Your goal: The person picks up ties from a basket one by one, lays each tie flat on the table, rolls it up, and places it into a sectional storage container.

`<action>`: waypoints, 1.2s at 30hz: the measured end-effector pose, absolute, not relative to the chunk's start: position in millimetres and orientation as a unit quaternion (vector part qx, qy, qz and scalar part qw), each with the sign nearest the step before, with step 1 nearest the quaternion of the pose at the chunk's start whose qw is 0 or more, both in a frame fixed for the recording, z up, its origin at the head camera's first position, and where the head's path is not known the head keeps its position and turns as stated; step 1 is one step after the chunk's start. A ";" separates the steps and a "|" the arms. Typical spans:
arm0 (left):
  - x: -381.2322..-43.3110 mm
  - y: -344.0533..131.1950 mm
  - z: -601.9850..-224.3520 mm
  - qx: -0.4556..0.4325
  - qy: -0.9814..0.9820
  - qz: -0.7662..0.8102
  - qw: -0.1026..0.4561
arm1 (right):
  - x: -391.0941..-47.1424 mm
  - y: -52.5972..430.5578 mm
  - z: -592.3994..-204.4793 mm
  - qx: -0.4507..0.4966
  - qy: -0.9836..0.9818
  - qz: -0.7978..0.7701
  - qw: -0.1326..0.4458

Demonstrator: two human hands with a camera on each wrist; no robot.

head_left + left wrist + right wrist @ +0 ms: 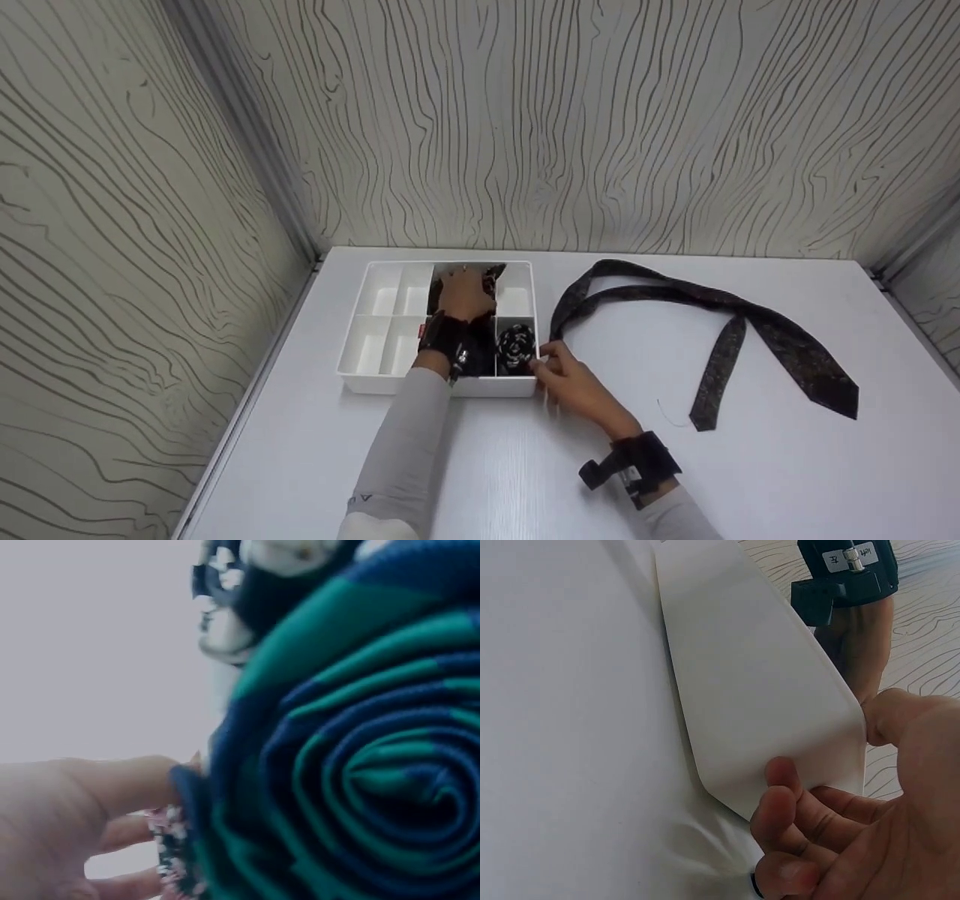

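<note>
A white divided box (375, 385) stands at the back left of the table. My left hand (465, 294) reaches into a back compartment and grips a dark patterned tie (493, 279); the left wrist view shows thumb and fingers at the edge of its flowered cloth (174, 851). Close by in that view is a rolled green-and-blue striped tie (322, 727). A rolled black-and-white tie (516, 349) fills the front right compartment. My right hand (574, 382) holds the box's front right corner, thumb at the rim and fingers against the outer wall (757, 675).
To the right of the box, a long dark patterned tie (802, 349) lies looped across the table (510, 465). A thin thread (667, 416) lies near its narrow end. Wood-patterned panels (525, 127) stand behind and at both sides.
</note>
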State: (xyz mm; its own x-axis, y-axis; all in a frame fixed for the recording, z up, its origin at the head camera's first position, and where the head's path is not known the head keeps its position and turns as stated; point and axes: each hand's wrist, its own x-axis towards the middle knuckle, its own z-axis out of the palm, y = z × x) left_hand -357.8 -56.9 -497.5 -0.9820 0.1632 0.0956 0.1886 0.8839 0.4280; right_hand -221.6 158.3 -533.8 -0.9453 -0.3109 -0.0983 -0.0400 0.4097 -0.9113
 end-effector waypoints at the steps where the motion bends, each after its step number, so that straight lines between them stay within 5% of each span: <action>1: -365.8 -58.7 -505.8 -0.091 -0.965 -0.245 0.028 | -221.3 158.5 -533.2 -0.106 0.829 -0.534 0.126; 7: -390.4 -69.3 -534.6 -0.113 -0.939 -0.324 0.036 | -221.9 161.1 -531.4 -0.112 0.833 -0.527 0.129; 11: -376.5 -77.9 -528.0 -0.126 -0.919 -0.369 0.047 | -220.9 171.4 -533.4 -0.131 0.844 -0.503 0.130; 19: -289.1 -82.8 -469.3 -0.131 -0.913 -0.382 0.051 | -228.1 195.2 -537.4 -0.121 0.900 -0.417 0.033; 29: -213.4 -62.8 -484.5 -0.199 -0.868 -0.454 0.025 | -238.9 188.9 -547.7 -0.123 0.924 -0.361 -0.033; 36: -183.3 -52.9 -515.4 -0.228 -0.843 -0.473 0.112 | -224.6 181.5 -547.0 -0.078 0.902 -0.423 -0.023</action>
State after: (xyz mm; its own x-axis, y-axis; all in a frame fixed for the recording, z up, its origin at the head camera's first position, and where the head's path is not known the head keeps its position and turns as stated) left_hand -183.3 -52.9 -515.4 -0.8707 0.2784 0.4055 0.4911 0.4479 0.7472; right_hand -224.6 181.5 -547.0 -0.9866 -0.1220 0.1082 -0.1612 0.6300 -0.7597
